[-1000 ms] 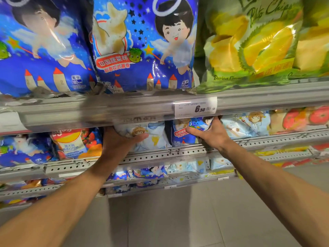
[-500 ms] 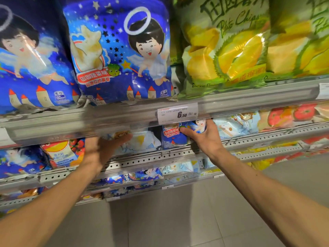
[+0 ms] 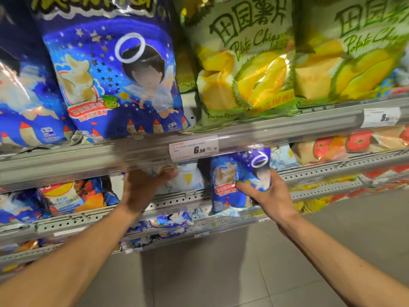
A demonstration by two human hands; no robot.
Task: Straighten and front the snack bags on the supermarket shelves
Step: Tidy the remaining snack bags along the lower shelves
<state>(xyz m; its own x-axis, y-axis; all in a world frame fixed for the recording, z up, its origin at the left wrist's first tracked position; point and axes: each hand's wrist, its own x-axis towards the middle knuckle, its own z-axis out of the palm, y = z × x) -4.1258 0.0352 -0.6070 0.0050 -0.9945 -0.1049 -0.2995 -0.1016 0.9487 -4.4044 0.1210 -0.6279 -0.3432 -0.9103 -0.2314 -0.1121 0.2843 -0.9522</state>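
At centre right of the frame we see the right hand (image 3: 269,191) gripping a small dark blue snack bag (image 3: 234,182), thumb curled across its lower front and fingers wrapped round its right edge. The bag stands with its long axis near vertical, leaning slightly, its printed face turned outward toward us; its top edge sits just under the price tag (image 3: 193,149) on the upper shelf rail (image 3: 88,156), and its bottom reaches the perforated rail of the middle shelf (image 3: 177,199). At centre left, the left hand (image 3: 143,185) reaches under the upper rail and its fingers curl onto a pale blue snack bag (image 3: 188,178), which sits on the middle shelf just beside the dark blue one; most of that bag is hidden by the rail, so we cannot tell its lean. Across the top of the frame, large blue bags (image 3: 115,69) stand upright on the left and large green durian chip bags (image 3: 245,63) on the right, all facing out with long axes vertical. At the right edge, bags printed with red fruit (image 3: 332,147) lie on the middle shelf. More small bags fill the lower shelves at lower left.
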